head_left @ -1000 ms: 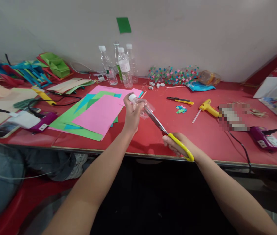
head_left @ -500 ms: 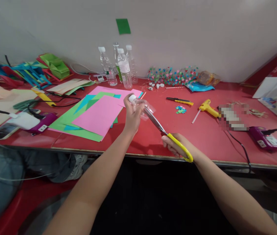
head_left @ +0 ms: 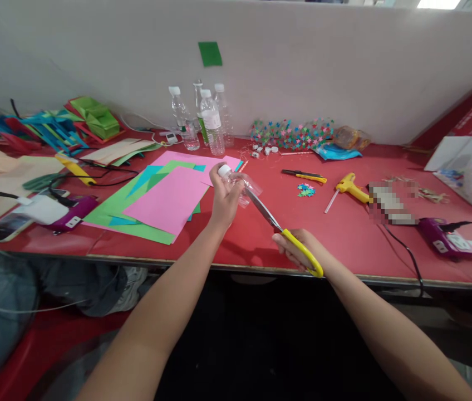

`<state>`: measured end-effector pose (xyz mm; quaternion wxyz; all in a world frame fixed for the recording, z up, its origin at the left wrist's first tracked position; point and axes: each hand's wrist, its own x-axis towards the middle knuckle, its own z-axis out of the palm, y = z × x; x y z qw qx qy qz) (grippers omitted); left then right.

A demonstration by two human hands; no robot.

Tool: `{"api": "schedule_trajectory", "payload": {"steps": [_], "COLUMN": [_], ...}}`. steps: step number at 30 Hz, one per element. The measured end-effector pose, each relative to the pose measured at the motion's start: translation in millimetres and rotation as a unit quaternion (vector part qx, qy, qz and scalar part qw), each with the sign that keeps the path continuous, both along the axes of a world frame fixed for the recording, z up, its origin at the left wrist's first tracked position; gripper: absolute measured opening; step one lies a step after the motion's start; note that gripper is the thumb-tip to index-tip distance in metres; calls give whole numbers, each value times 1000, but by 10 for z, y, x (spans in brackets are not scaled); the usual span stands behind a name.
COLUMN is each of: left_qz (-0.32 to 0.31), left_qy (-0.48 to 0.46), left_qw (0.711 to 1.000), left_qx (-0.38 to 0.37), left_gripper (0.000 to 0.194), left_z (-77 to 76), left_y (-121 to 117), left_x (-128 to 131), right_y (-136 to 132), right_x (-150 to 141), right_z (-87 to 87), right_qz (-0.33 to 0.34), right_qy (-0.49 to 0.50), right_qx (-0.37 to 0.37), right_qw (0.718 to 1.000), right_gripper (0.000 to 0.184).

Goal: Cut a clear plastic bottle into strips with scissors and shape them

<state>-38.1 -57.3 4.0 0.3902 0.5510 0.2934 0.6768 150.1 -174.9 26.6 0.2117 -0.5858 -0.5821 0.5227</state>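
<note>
My left hand (head_left: pixel 224 200) is closed around a clear plastic bottle top (head_left: pixel 252 188) with a white cap, held tilted above the red table (head_left: pixel 256 223). Yellow-handled scissors (head_left: pixel 266 211) are in my right hand (head_left: pixel 296 248), its fingers wrapped round the handles. The blades point up and left and meet the plastic beside my left thumb. Whether the tips are in the plastic, I cannot tell. Under and left of my left hand lie pink, green and blue paper sheets (head_left: pixel 165 200).
Several plastic bottles (head_left: pixel 213 125) stand against the wall. To the right lie a utility knife (head_left: pixel 304 176), small paper stars (head_left: pixel 306 190), a yellow glue gun (head_left: pixel 352 188) and a purple power strip (head_left: pixel 447 239). Another strip (head_left: pixel 73 214) and a phone (head_left: pixel 6 225) are on the left.
The camera view has tipped up slightly, so the scene sits lower. My right hand and the scissors have shifted a little left; my left hand keeps its grip on the bottle top.
</note>
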Motion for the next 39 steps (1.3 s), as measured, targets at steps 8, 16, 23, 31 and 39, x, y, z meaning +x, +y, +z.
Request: {"api": "schedule_trajectory", "payload": {"steps": [8,16,23,31,39], "left_qz": [-51,-33,-62,-90,-73], "left_qy": [34,37,50,44,44], "left_qw": [998,998,996,994,995], "left_qx": [35,26,48,50,52], "left_gripper": [51,54,55,59,61], "left_z": [-133,-127,-117,-115,-115], "left_y": [49,59,35,13,30], "left_x": [10,-21,3,67,36], "right_y": [-15,-12,-22,-26,-12], "right_x": [34,-56,-16,-13,-42], "right_z": [-40,14,11,-27,17], "right_qz": [19,-13,2,-4,-13], "right_qy": [23,-9,15,15,13], "right_qx": [33,10,21,40,16], "right_qw": [999,1000,1000,999,1000], "right_gripper": [55,56,57,56,58]}}
